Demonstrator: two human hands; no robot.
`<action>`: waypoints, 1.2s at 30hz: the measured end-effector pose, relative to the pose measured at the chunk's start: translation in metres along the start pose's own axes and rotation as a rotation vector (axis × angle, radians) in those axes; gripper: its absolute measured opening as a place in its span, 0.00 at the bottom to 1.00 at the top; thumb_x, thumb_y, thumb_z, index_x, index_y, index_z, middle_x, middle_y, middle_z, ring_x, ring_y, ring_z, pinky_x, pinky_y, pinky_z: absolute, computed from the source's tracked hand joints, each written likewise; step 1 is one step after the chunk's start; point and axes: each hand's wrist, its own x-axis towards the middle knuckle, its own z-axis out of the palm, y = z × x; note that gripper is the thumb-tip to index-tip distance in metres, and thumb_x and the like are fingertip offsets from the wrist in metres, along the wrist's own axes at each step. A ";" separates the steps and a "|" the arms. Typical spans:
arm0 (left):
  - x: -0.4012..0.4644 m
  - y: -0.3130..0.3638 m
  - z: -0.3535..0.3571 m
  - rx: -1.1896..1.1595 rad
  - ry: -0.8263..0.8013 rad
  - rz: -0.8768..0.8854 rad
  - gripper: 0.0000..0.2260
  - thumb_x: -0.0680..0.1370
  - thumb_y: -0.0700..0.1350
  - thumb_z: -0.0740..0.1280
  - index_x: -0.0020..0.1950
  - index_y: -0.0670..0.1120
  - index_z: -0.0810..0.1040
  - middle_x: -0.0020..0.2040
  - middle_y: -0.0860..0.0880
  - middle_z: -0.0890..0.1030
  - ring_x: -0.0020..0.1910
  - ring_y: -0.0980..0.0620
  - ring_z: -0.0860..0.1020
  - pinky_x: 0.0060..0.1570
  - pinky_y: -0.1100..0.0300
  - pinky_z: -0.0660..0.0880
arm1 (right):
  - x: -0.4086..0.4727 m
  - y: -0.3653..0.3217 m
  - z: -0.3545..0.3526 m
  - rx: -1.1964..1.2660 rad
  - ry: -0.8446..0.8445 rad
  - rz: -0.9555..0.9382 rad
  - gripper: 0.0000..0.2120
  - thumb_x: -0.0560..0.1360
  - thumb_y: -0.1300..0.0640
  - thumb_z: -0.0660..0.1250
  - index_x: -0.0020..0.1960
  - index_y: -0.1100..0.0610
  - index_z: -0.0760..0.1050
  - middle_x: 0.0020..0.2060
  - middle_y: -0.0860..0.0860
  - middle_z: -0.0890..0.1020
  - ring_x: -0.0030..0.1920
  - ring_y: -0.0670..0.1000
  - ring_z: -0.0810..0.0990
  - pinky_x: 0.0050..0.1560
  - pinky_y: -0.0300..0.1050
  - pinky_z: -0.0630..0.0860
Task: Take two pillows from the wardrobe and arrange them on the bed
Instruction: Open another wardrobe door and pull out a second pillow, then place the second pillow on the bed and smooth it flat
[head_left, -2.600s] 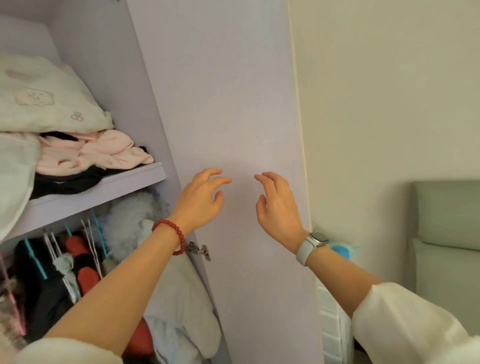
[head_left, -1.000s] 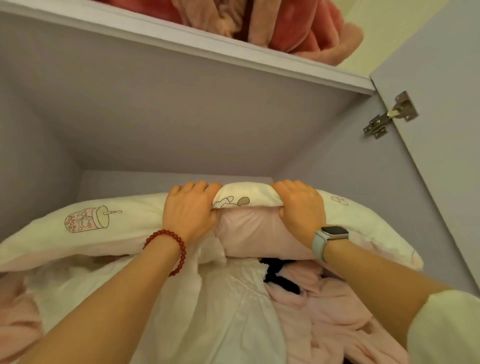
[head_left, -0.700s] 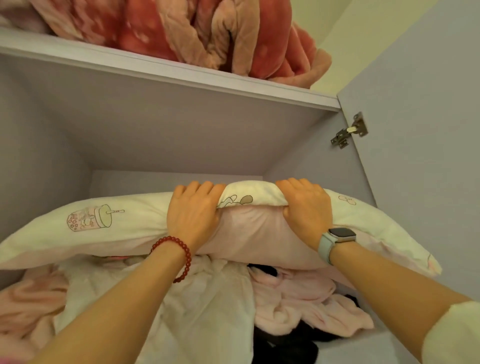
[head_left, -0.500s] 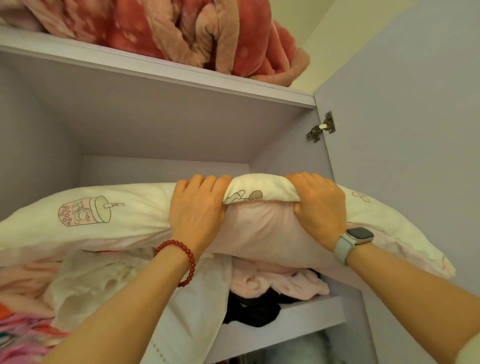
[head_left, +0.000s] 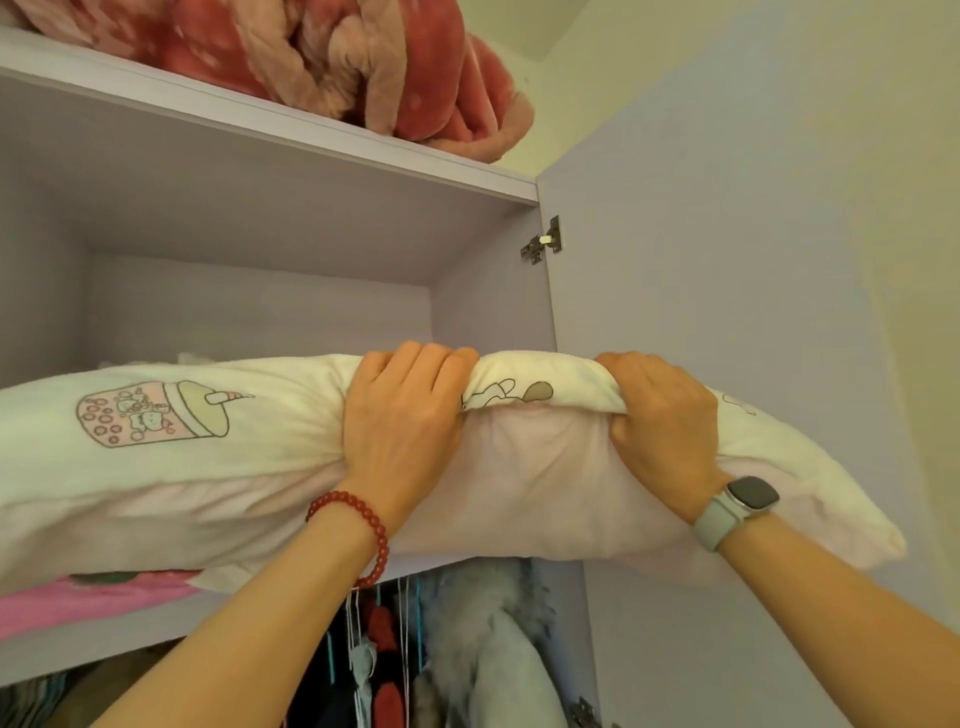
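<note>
A cream and pale pink pillow (head_left: 218, 457) with cartoon prints lies across the front of the wardrobe's middle shelf (head_left: 93, 629), its right end sticking out past the door edge. My left hand (head_left: 402, 415) grips its top front edge near the middle. My right hand (head_left: 665, 421) grips the same bunched edge a little to the right. Both hands are closed on the fabric. A second pillow is not visible; a pink cloth (head_left: 78, 592) shows under the pillow at the left.
A red-pink fleece blanket (head_left: 363, 67) is piled on the top shelf. The open lilac wardrobe door (head_left: 727, 270) stands at the right with its hinge (head_left: 543, 241). Hanging clothes and a fluffy grey garment (head_left: 483, 634) fill the space below the shelf.
My hands went from open in front of the door to gripping the pillow. Since then the pillow has slid forward off the shelf, covering the clothes pile beneath it.
</note>
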 end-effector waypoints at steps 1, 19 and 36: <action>0.002 0.003 -0.005 -0.016 0.001 0.003 0.07 0.68 0.34 0.70 0.44 0.43 0.79 0.34 0.46 0.80 0.32 0.45 0.76 0.35 0.56 0.62 | 0.001 -0.001 -0.010 -0.013 -0.013 0.003 0.15 0.61 0.66 0.54 0.42 0.61 0.77 0.28 0.56 0.79 0.28 0.58 0.77 0.26 0.45 0.72; -0.015 0.111 -0.074 -0.637 -0.162 0.010 0.10 0.69 0.35 0.59 0.44 0.42 0.79 0.33 0.44 0.80 0.33 0.43 0.77 0.31 0.53 0.69 | -0.053 -0.003 -0.212 -0.435 -0.434 0.159 0.13 0.63 0.65 0.60 0.46 0.60 0.76 0.32 0.59 0.81 0.31 0.61 0.79 0.28 0.44 0.67; -0.099 0.522 -0.116 -1.493 -0.723 0.144 0.10 0.77 0.49 0.63 0.46 0.43 0.75 0.45 0.42 0.81 0.45 0.40 0.77 0.37 0.53 0.66 | -0.291 0.109 -0.508 -1.060 -0.819 0.804 0.15 0.69 0.62 0.60 0.54 0.52 0.75 0.45 0.55 0.82 0.50 0.57 0.77 0.49 0.50 0.66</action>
